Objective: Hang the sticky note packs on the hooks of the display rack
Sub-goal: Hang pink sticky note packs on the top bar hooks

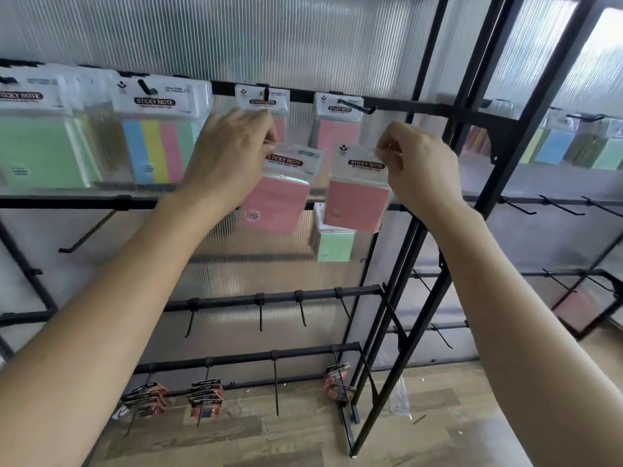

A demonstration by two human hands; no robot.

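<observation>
Left-held pack (275, 203): clear sleeve with a white header card printed "STICKY NOTE" on a black-and-red band. Below it is a square pink pad with a small round white label at its lower left corner.
Its place: in the air in front of the display rack (435, 203), just below the top rail (421, 111). It is under a hook (268, 92) that carries a hung pink pack (261, 101).
Its axis: long axis runs header up, pad down, tilted so the lower end leans left. The printed face is toward the camera.
Left hand (232, 156): fingers curled together, pinching the header's upper left corner.
Right-held pack (357, 203): same make with a pink pad, header up, lower end leaning slightly left, face toward the camera.
Its place: beside the first pack and apart from it, below an angled hook (355, 107) that holds another pink pack (337, 133).
Right hand (418, 166): thumb and fingertips closed on the header's upper right edge.
Behind the right-held pack: a green pack (333, 246) near the middle rail (67, 202), partly covered.
Further left on the top rail: a striped pack (158, 146) in blue, yellow, pink and green, and a large green pack (40, 150).
Bottom row: dark carded goods (205, 396) on hooks.
Backing: ribbed translucent panel (236, 35).
Floor: wood planks (303, 443).
</observation>
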